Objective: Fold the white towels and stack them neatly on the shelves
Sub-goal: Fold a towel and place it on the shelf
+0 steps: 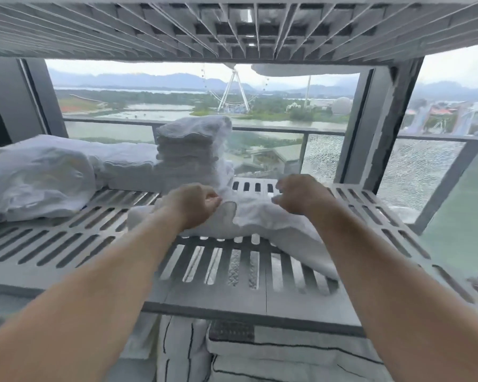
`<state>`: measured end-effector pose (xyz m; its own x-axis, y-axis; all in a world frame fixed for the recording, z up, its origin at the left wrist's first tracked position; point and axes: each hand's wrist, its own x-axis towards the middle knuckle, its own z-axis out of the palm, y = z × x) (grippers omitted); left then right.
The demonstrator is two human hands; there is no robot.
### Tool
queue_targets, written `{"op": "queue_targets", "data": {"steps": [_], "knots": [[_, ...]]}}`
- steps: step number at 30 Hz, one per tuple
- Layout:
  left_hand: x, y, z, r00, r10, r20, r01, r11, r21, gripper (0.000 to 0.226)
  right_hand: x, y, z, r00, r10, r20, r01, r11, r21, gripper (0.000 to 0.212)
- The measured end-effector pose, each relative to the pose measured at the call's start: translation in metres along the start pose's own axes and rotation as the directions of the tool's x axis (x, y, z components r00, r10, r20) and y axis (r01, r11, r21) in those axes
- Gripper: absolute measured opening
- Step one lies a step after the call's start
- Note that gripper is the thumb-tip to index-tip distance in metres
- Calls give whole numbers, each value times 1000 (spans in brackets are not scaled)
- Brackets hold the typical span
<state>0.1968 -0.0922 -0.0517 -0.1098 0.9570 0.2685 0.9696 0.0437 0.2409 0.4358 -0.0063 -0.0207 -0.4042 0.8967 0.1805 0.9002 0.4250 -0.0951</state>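
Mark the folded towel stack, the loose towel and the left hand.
folded towel stack point(188, 153), head view, front face of the pile.
loose towel point(260, 216), head view, its crumpled middle.
left hand point(189, 206), head view, back of the hand.

The slatted shelf point(66, 238) looks like moulded grey plastic, matt and smooth. At the shelf's middle, the loose towel point(273, 219) is soft white cloth, crumpled, with a fuzzy nap. At the shelf's back, the stack of folded towels point(188, 158) shows the same nubby cloth. Beyond the shelf, the glass panel point(323, 158) is crazed all over. Under the shelf, the striped cloth point(287, 354) is matt white.
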Motion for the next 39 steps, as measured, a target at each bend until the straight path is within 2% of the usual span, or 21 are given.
{"op": "queue_targets", "data": {"steps": [2, 3, 4, 5, 7, 9, 12, 16, 19, 22, 24, 26, 29, 31, 33, 35, 36, 39], "knots": [[-5, 9, 8, 981, 71, 180, -36, 982, -188, 68, -5, -11, 20, 995, -64, 81, 61, 997, 39, 38], [-6, 12, 9, 966, 112, 234, -73, 983, -171, 86, -8, -13, 28, 990, -80, 119, 72, 995, 74, 44], [-6, 13, 11, 957, 127, 262, -105, 990, -96, 94, -10, -14, 34, 983, -88, 161, 70, 991, 117, 54], [-3, 10, 14, 958, 140, 250, -138, 990, -26, 89, -13, -13, 38, 973, -98, 208, 63, 984, 166, 67], [3, 6, 18, 973, 137, 183, -150, 987, 60, 62, -16, -10, 39, 946, -120, 302, 50, 973, 227, 92], [7, 6, 21, 986, 127, 111, -135, 988, 69, 51, -16, -9, 38, 934, -105, 342, 34, 978, 207, 103], [12, 5, 23, 993, 117, -10, -117, 991, 63, 42, -14, -7, 40, 957, -72, 279, 13, 978, 207, 84], [16, -3, 18, 996, 32, -87, -38, 997, -66, 54, -20, -5, 35, 969, -48, 241, -27, 954, 299, 69], [23, -10, 6, 997, 83, 9, -80, 979, -189, 56, -25, -3, 31, 943, -88, 322, -41, 926, 376, 49], [25, -20, -8, 976, 173, 134, -128, 947, -295, 38, -33, 1, 25, 920, -93, 381, -115, 864, 489, 39], [24, -25, -15, 955, 210, 210, -146, 947, -286, 25, -35, 4, 21, 944, -71, 323, -114, 848, 518, 22], [24, -25, -20, 938, 211, 275, -145, 960, -241, 31, -34, 6, 18, 968, -29, 250, -84, 898, 431, 13], [23, -22, -20, 953, 198, 230, -191, 980, -51, 34, -34, 5, 14, 957, 5, 291, -76, 969, 233, 49], [20, -20, -13, 962, 191, 198, -209, 975, 78, 28, -35, 5, 16, 961, 48, 271, -90, 986, 143, 49], [16, -16, -5, 960, 189, 206, -221, 964, 147, 21, -34, 6, 19, 991, 83, 106, -90, 994, 58, 36], [14, -10, 3, 955, 175, 240, -214, 966, 145, 30, -33, 7, 22, 987, 131, -97, -127, 991, 42, 30], [12, -7, 7, 956, 158, 248, -190, 975, 111, 34, -32, 7, 24, 976, 153, -155, -142, 987, 77, 30], [1, 0, 19, 987, 101, 123, -104, 994, 18, 22, -33, 6, 35, 977, 164, -138, -142, 977, 158, 35]]}}
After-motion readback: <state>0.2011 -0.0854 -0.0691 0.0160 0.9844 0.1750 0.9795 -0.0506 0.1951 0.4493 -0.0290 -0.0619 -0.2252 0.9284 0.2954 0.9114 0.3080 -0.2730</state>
